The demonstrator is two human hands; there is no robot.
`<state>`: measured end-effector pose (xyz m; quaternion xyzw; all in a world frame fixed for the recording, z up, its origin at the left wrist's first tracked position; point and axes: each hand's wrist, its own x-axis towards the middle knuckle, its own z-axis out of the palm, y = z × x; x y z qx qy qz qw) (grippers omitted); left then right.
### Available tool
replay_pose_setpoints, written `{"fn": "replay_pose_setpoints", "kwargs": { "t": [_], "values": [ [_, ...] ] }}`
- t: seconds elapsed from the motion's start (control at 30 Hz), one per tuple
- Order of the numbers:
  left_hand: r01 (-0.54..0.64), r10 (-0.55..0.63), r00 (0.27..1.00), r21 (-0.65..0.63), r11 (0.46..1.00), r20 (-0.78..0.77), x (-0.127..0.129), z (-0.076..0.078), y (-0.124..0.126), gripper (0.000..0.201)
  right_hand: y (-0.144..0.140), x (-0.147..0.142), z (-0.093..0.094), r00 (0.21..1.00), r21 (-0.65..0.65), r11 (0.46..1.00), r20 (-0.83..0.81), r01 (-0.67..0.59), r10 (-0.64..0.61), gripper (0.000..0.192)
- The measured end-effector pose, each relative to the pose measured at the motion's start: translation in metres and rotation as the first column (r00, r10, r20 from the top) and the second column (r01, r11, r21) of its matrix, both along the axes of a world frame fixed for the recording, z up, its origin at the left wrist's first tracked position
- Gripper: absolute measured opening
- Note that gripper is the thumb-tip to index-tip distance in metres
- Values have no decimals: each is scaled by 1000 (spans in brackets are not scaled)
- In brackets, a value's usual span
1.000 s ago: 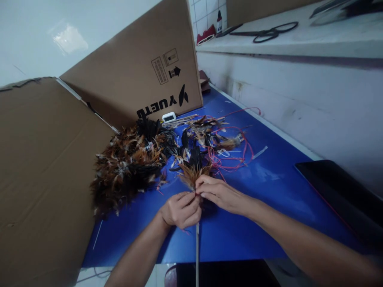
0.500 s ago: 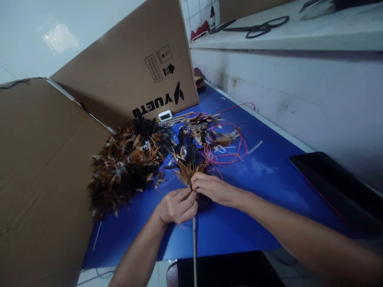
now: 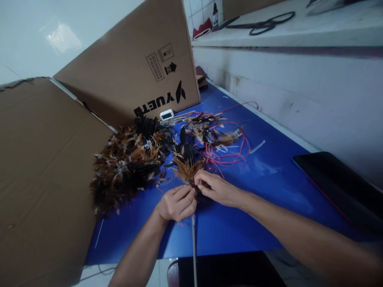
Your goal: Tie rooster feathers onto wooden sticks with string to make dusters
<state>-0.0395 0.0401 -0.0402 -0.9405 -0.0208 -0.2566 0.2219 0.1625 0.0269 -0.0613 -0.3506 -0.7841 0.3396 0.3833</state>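
Observation:
My left hand (image 3: pixel 176 204) is closed around the top of a thin pale stick (image 3: pixel 194 249) that runs down toward me. A small tuft of brown feathers (image 3: pixel 188 169) sits at the stick's upper end. My right hand (image 3: pixel 216 188) pinches the base of that tuft, fingertips touching my left hand. Both hands hover over the blue table surface (image 3: pixel 269 187). A big pile of black and brown feathers (image 3: pixel 128 163) lies just left of the hands. Tangled red string (image 3: pixel 227 153) lies just beyond my right hand.
Two large cardboard panels stand at the left (image 3: pixel 38 175) and back (image 3: pixel 134 67). A small white device (image 3: pixel 166 114) lies by the back panel. A dark flat tablet (image 3: pixel 338 183) rests at the right. Scissors (image 3: pixel 263 24) lie on the raised white ledge.
Both hands stay on the feather tuft and stick with only small finger shifts. The view has moved slightly.

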Motion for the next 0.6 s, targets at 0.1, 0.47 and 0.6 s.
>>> {"fn": "replay_pose_setpoints", "kwargs": {
  "t": [0.1,0.47,0.6],
  "values": [
    [0,0,1000,11,1000,6,0,0,-1,12,1,1,0,997,38,997,-27,-66,67,22],
    [46,-37,994,-86,995,107,0,-7,2,8,7,-2,-11,997,119,990,0,-71,71,20],
    [37,-21,992,-133,990,126,-2,-11,3,8,4,-5,-7,992,129,990,123,-49,34,18]
  ]
}}
